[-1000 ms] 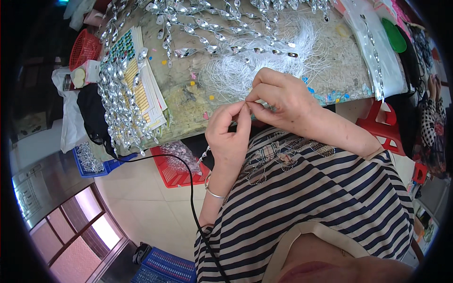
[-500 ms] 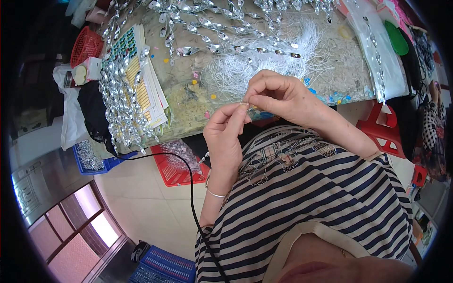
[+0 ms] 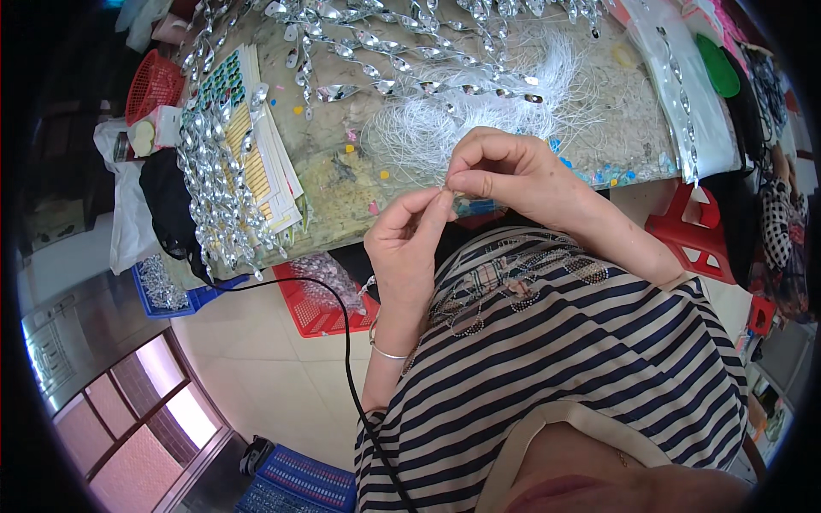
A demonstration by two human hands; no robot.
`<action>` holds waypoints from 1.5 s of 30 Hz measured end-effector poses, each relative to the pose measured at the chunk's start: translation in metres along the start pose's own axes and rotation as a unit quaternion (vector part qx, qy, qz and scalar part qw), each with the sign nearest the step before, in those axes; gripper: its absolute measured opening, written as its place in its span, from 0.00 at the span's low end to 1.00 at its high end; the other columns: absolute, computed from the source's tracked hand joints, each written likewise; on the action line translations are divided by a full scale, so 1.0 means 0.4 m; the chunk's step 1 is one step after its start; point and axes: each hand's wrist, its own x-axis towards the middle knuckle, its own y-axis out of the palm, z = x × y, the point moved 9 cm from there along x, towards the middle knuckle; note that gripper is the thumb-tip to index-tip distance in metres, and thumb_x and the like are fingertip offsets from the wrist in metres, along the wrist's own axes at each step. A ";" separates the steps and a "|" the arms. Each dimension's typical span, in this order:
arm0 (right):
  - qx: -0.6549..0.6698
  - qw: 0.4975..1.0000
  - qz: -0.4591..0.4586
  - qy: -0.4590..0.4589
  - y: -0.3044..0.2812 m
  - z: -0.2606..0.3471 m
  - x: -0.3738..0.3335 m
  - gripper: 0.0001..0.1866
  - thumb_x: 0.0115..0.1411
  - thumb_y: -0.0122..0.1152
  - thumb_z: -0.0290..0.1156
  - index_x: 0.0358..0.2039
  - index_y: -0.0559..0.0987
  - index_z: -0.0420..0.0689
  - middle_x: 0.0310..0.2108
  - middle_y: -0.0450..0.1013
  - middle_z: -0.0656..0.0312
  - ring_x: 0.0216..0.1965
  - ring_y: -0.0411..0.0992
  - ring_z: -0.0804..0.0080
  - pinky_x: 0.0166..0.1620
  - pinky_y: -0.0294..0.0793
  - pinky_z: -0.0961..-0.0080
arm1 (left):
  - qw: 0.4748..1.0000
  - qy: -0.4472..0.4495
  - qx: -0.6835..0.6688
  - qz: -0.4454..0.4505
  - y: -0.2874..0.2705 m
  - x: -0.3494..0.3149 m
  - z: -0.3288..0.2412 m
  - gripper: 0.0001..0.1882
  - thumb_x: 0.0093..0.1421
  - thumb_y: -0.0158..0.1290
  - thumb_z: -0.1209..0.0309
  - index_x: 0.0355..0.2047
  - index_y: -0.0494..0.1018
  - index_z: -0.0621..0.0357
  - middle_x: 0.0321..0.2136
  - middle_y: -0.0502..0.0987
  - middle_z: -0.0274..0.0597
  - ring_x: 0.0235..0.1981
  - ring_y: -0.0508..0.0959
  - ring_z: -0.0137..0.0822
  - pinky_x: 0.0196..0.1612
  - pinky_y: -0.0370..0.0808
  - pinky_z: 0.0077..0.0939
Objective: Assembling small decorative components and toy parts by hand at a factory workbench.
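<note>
My left hand (image 3: 406, 235) and my right hand (image 3: 509, 175) meet fingertip to fingertip over the table's near edge. Thumb and forefinger are pinched on each side, and between them is a tiny pale bit that looks like thin thread, hardly visible now. Just beyond my right hand spreads a tangled heap of white thread (image 3: 419, 128). Twisted silver strips (image 3: 376, 47) lie across the far part of the table. More silver strips (image 3: 214, 184) hang in a bunch over the left edge.
The worn table (image 3: 333, 192) carries sticker sheets (image 3: 265, 162) at left and a clear plastic sheet (image 3: 663, 85) at right. A red basket (image 3: 154, 85) stands at far left. Below are a red crate (image 3: 312, 321), a blue crate (image 3: 197, 297) and a black cable (image 3: 348, 342). A red stool (image 3: 693, 227) stands right.
My left hand has shifted slightly left, and the fingertips have come closer together. The small pale loop seen between them earlier is now mostly hidden.
</note>
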 end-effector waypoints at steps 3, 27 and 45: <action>-0.054 0.998 0.008 -0.012 0.000 0.013 -0.003 0.06 0.58 0.59 0.29 0.33 0.79 0.40 0.33 0.70 0.66 0.36 0.70 0.80 0.42 0.69 0.83 | 0.999 -0.032 -0.012 -0.008 -0.002 -0.002 0.005 0.06 0.56 0.56 0.78 0.35 0.77 0.65 0.26 0.75 0.32 0.26 0.71 0.18 0.32 0.67 0.11; 0.122 0.986 0.018 0.109 0.038 -0.026 0.006 0.07 0.64 0.49 0.35 0.31 0.67 0.47 0.19 0.61 0.72 0.17 0.53 0.87 0.21 0.51 0.89 | 0.992 -0.102 -0.023 0.075 -0.001 -0.008 0.031 0.08 0.56 0.56 0.75 0.35 0.78 0.65 0.30 0.79 0.36 0.33 0.76 0.22 0.40 0.71 0.16; 0.200 0.971 -0.123 -0.041 -0.181 0.114 0.042 0.06 0.66 0.47 0.33 0.35 0.69 0.45 0.20 0.57 0.73 0.18 0.50 0.88 0.21 0.48 0.90 | 0.963 -0.196 0.058 0.175 -0.095 -0.087 0.157 0.14 0.56 0.56 0.75 0.43 0.75 0.65 0.28 0.79 0.35 0.26 0.75 0.20 0.32 0.72 0.12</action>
